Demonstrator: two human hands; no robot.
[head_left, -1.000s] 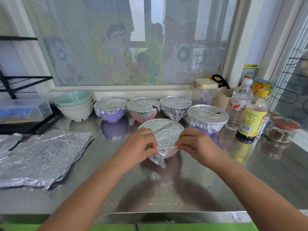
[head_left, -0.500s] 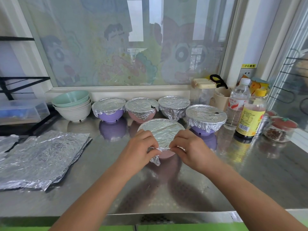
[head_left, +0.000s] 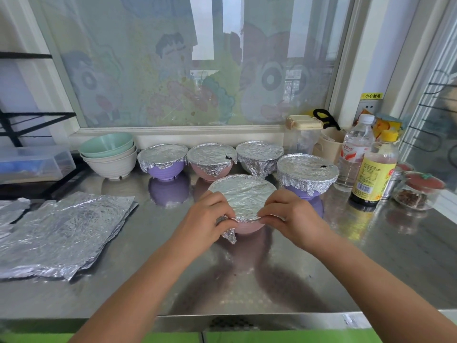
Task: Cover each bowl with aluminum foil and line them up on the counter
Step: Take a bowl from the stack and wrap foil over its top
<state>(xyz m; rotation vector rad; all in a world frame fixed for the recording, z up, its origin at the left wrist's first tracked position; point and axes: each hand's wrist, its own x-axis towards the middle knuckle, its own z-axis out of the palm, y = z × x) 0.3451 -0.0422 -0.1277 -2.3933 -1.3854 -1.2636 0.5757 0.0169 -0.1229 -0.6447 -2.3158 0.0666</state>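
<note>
On a steel counter (head_left: pixel 247 288) below a cartoon-painted window (head_left: pixel 197 70), a person wraps bowls in foil. At far left lies a stack of spare foil sheets (head_left: pixel 64 233), flat but crinkled. Behind them, uncovered bowls (head_left: pixel 108 154), green nested on white, sit near the sill. Next come three covered bowls (head_left: pixel 210 159), side by side along the back.

Just ahead of that row, the left hand (head_left: pixel 205 221) pinches a crumpled foil corner (head_left: pixel 228 235) at the near rim of the pink bowl (head_left: pixel 249 227), which sits on the counter. The right hand (head_left: pixel 294 216) pinches the foil cover (head_left: pixel 243 196) at the same rim, fingertips curled at the lip. A fourth covered bowl (head_left: pixel 306 174), purple, stands just to the right, near two bottles (head_left: pixel 376 174).

The foil looks thin, light and easily creased, so it should hold whatever fold it is pressed into. Small dark tears show in two finished covers, however, so hard pulls across a rim seem risky. The bowl appears light and smooth-sided and may slide on the slick steel. The safest hold is probably at the rim, pressing the skirt down against the wall rather than tugging the sheet tight. For moving it, cupping the sides below the foil would likely spare the cover.
</note>
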